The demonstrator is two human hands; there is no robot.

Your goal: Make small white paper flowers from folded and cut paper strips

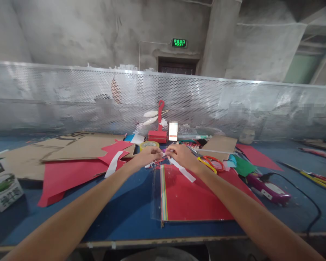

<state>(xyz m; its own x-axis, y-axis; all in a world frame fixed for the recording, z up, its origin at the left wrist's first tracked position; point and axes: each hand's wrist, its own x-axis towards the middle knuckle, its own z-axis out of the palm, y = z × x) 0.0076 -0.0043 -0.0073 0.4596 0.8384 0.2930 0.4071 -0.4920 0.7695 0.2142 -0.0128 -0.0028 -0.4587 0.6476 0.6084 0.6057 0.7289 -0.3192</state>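
Observation:
My left hand and my right hand meet at the middle of the table, fingertips almost touching. Both are closed in a pinch around a small white piece between them. A white paper strip runs down from under my right fingers over a stack of red paper. Whether the strip and the pinched piece are one is hard to see. Just behind my left hand lies a roll of yellowish tape. Scissors with orange and yellow handles rest beside my right wrist.
Cardboard sheets and cut red paper cover the left, near a milk carton. A red stand with white petal-like pieces and a lit phone stand behind my hands. To the right are a purple corded device and more scissors.

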